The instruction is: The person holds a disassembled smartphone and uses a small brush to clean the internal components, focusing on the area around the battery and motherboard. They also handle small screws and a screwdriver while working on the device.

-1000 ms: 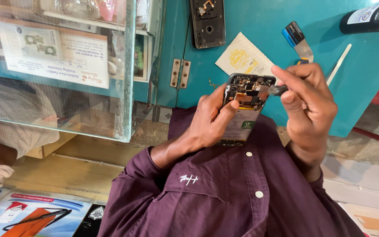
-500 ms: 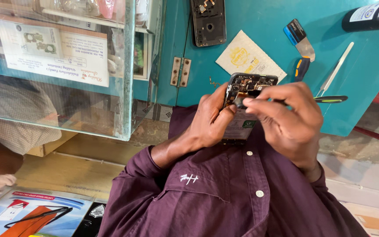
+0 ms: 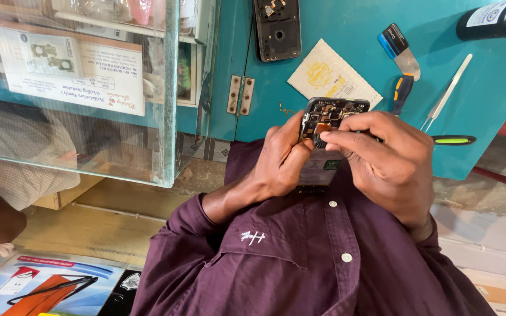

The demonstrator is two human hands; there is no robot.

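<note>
Far left of the grip stands a glass display case [image 3: 89, 88], papers showing behind its pane, out of the way of the work.

The left hand [image 3: 282, 161] is closed around the opened phone [image 3: 326, 137], its fingers wrapped round the phone's left edge and the thumb across the lower body. It holds the phone upright over the lap, exposed circuit side toward the face, which seems meant to steady it and keep the small parts in sight.

The right hand [image 3: 382, 161] is pinched shut at the phone's upper middle, fingertips pressed together on the boards. It seems to hold a screwdriver [image 3: 452, 140], whose green-and-black handle juts out to the right of the knuckles; the tip is hidden.

Above the grip, on the teal desk [image 3: 346, 23], lie a black back cover [image 3: 276, 26] and a pale yellow packet [image 3: 332, 79]. Right of these lie a scraper [image 3: 402, 50], a small blue-handled driver [image 3: 402, 93], tweezers [image 3: 449, 90] and a dark bottle [image 3: 496, 20], all near enough to reach.
</note>
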